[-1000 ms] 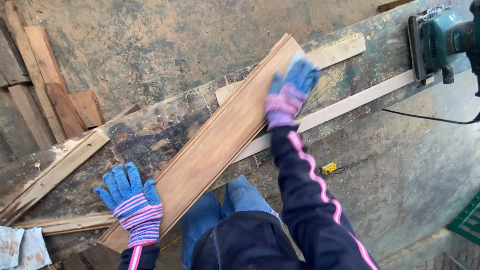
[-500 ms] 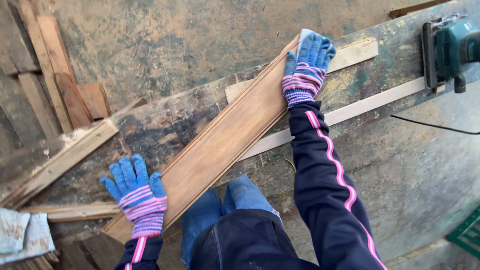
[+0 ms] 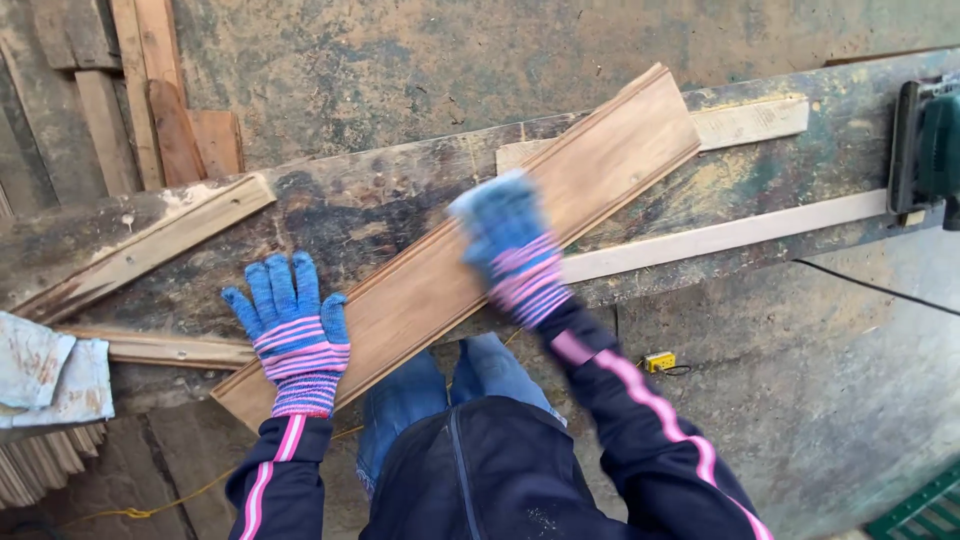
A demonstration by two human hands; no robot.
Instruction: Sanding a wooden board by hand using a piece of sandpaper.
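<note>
The brown grooved board point(image 3: 470, 250) lies flat and diagonal across the bench point(image 3: 360, 205), running from the lower left of the frame to the upper right, with its lower end overhanging the near bench edge above the person's knees. It appears to be a long, stiff wooden plank of moderate weight, with a raised lip along each long edge; the face looks dry and matte, so slipping is judged unlikely, but the overhanging end could tip if pressed. The long edges near mid-length are judged the best place to take hold, with 1 hand at each third. The left hand point(image 3: 295, 330), in a blue and pink knit glove, rests open with fingers spread, palm down on the board's lower end, pinning it. The right hand point(image 3: 510, 245), gloved the same, lies on the middle of the board; it is motion-blurred, and whether it is flat or closed on a pad cannot be told. Under the board lie 2 pale strips point(image 3: 720, 235). A weathered batten point(image 3: 150, 245) sits at the left, a folded cloth point(image 3: 45, 370) at the far left edge, a green power sander point(image 3: 930, 140) at the upper right, and a small yellow object point(image 3: 657, 361) on the floor below.
</note>
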